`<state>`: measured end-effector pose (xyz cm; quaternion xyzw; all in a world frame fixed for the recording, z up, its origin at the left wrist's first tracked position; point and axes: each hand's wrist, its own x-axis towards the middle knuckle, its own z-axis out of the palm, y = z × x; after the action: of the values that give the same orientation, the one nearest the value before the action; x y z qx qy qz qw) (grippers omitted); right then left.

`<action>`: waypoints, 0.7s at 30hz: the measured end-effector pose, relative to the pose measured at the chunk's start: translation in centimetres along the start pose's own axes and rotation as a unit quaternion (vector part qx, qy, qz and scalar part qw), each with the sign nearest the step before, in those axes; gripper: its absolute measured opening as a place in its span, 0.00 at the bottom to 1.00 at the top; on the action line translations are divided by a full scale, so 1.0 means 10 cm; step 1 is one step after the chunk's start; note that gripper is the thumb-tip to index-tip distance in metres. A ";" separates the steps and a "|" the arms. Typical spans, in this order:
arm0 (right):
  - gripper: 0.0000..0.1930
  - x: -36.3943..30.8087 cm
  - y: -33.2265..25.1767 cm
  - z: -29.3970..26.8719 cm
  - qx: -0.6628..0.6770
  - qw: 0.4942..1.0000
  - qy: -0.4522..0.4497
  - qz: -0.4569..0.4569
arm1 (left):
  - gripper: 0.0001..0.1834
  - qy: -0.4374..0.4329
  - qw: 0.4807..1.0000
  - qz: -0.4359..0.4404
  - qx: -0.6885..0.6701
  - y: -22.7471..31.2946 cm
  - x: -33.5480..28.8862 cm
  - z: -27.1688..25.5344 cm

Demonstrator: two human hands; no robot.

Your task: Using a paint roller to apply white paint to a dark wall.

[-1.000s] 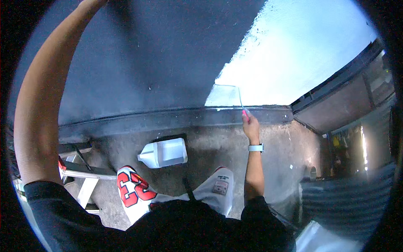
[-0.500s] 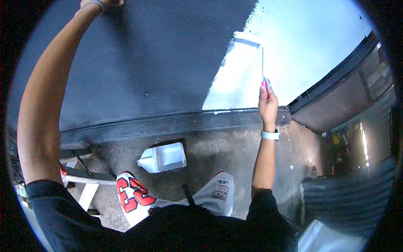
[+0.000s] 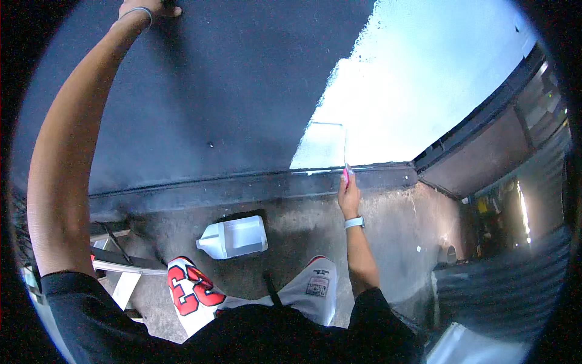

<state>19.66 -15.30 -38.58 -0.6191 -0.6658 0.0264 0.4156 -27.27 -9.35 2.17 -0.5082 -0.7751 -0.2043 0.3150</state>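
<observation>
My right hand (image 3: 348,197) is closed around the pink handle of a paint roller (image 3: 347,176). The roller's thin wire frame rises from the handle to its head, which lies against the wet white paint (image 3: 388,91) near the lower border and is hard to pick out there. To the left the surface is dark board (image 3: 242,79), meeting the paint along a ragged slanting edge. My left arm reaches up, and my left hand (image 3: 150,8) rests on the dark board with the thumb stretched out; its other fingers are mostly cut off by the view.
A cut-open white plastic jug (image 3: 233,238) lies on the concrete floor between my legs and the dark ledge (image 3: 260,184). Part of a metal ladder (image 3: 127,264) stands at lower left. Corrugated sheeting (image 3: 497,285) is at lower right.
My right hand has drawn the roller down and left, from the upper part of the paint edge to near the lower border. My left hand stays in place.
</observation>
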 end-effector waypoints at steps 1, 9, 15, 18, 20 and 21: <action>0.21 -0.01 -0.01 0.02 0.022 0.999 -0.006 0.022 | 0.79 -0.009 1.000 0.001 -0.003 0.01 0.00 0.02; 0.20 0.78 -0.45 -0.17 0.033 0.992 0.120 -0.015 | 0.79 0.004 1.000 0.009 -0.008 0.01 0.03 0.06; 0.20 1.43 -0.77 -0.66 0.017 0.989 0.142 -0.044 | 0.79 0.004 1.000 0.009 -0.014 -0.04 0.07 0.10; 0.20 1.45 -0.87 -0.71 0.036 0.991 0.128 -0.033 | 0.78 0.002 1.000 0.008 -0.012 -0.07 0.05 0.05; 0.20 1.33 -0.85 -0.63 0.045 0.991 0.125 -0.036 | 0.78 -0.001 1.000 0.005 -0.013 -0.07 0.04 0.00; 0.20 1.21 -0.84 -0.54 0.036 0.991 0.121 -0.048 | 0.78 0.001 1.000 0.004 -0.011 -0.09 0.02 -0.01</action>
<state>17.45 -9.61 -24.12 -0.5695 -0.6384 -0.0454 0.5158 -28.15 -9.69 2.40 -0.5148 -0.7701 -0.2118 0.3115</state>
